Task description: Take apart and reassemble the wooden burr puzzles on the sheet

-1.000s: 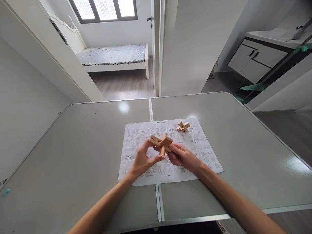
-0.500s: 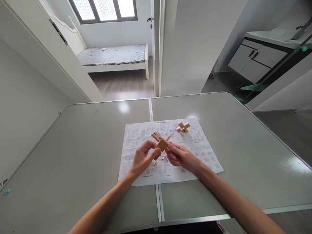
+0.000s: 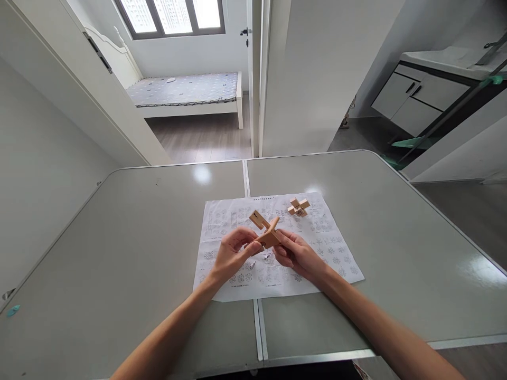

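L hand [image 3: 233,253] & R hand [image 3: 295,250] both grip the interlocking wooden puzzle pieces [image 3: 269,238], thumbs & fingers closed on opposite sides, held up over the printed diagram sheet [image 3: 336,266]; exact fingertip contact underneath hidden, can't tell. Two-sided hold prob. steadies the crossed pcs & lets each hand tilt its own part; a marked end sticks up & away, clear of fingers. Sheet prob. sits under hands so its drawings stay readable. Wooden cross block [image 3: 298,207] rests near sheet's top R corner, apart from both hands, prob. parked out of the way. Small shiny bits [image 3: 252,265] lie on sheet below pcs, too small to ID. Tabletop [image 3: 138,237] spreads wide L & R of sheet; far edge well beyond it; forearms cross near edge, so elbow room looks OK.
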A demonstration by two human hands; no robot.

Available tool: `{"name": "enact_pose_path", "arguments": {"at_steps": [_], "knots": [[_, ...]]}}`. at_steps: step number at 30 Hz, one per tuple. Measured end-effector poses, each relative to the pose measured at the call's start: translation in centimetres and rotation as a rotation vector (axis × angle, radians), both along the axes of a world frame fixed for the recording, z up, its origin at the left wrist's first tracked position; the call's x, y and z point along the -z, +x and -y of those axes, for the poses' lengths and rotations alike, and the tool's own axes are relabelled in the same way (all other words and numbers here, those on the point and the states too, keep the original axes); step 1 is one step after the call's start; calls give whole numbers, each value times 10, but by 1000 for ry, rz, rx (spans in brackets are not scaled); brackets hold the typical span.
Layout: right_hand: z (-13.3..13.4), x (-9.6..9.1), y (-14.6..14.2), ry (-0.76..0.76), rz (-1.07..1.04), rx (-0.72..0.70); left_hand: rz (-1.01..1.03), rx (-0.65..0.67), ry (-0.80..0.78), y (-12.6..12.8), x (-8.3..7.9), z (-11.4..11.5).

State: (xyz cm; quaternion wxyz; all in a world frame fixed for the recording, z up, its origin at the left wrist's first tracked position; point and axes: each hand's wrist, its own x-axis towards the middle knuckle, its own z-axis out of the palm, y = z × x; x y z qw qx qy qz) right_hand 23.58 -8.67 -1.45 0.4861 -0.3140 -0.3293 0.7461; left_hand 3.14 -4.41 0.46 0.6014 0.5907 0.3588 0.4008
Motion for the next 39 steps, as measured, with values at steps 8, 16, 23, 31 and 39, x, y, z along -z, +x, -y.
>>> {"name": "enact_pose_path", "arguments": {"at_steps": [8, 16, 23, 31, 39], "knots": [[4, -1, -6, 2, 31, 62, -43, -9, 131, -2, 3, -2], [-3, -8, 7, -15, 44, 236, -26, -96, 24, -5, -6, -4], [-4, -3, 9, 7, 122, 161, -383, -414, 232, -21, 1, -32], [-3, 3, 9, 78, 178, 92, -845, -526, 519, -45, 17, -55], [-1, 2, 10, 131, 235, 57, -981, -529, 582, -59, 19, -64]]}}
